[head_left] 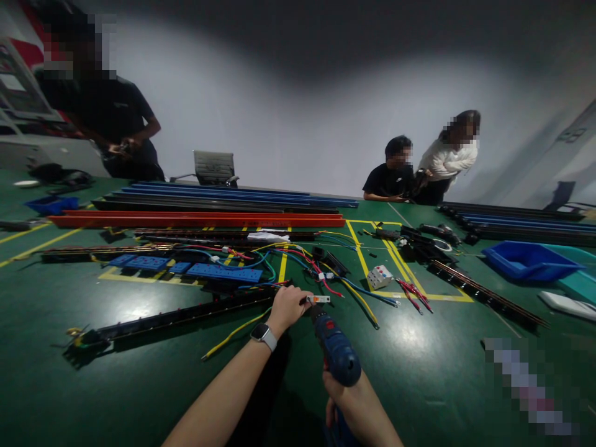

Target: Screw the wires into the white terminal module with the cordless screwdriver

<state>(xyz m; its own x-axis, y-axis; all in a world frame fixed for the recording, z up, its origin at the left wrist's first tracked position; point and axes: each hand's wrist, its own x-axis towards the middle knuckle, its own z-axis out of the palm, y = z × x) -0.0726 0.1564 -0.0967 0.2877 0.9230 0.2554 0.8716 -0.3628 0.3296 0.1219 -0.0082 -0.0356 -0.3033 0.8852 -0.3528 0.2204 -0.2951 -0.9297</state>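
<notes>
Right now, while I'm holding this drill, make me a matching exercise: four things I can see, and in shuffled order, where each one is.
Things:
1. smartwatch
2. drill
3. small white switch
4. long orange-red rail

Places:
A. held by the left hand
B. lying on the green table
C. strapped around a wrist
D. gripped in the right hand

Pairs: 1-C, 2-D, 3-A, 4-B

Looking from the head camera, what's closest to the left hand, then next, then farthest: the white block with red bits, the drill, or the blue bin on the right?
From the left hand:
1. Drill: just to its right, held in the right hand.
2. White block: farther right, on the green table.
3. Blue bin: far over on the right side.
</notes>
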